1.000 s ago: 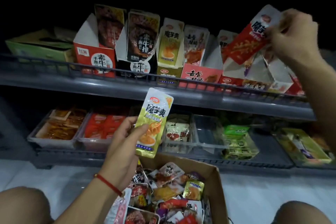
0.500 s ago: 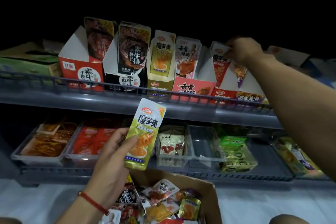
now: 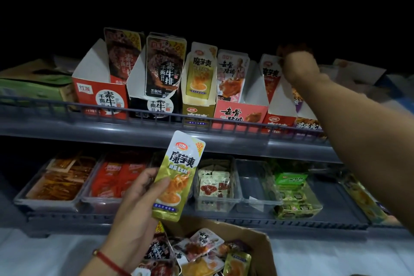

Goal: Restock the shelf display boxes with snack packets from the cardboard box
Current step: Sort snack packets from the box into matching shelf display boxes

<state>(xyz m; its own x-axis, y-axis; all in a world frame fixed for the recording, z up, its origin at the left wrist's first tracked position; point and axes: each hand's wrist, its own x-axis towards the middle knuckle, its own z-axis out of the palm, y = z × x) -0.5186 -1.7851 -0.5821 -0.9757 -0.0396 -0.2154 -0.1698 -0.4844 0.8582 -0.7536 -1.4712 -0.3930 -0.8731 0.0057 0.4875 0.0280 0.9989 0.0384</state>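
Left hand (image 3: 134,204) pinching green packet (image 3: 177,177); right hand (image 3: 298,65) gripping red packet (image 3: 270,74) in display box (image 3: 277,116)

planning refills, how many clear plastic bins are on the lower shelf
4 plainly visible: far-left bin of brown snacks, red-packet bin, white-packet bin, and a nearly bare one. Others may sit hidden behind the held packet or the forearm.

Left hand (image 3: 136,206) raised at lower centre, palm away from the camera, thumb and fingers pinching a packet, red cord on its wrist, right arm stretched up and across from the right edge, right hand (image 3: 299,64) curled, fingers gripping a packet's top
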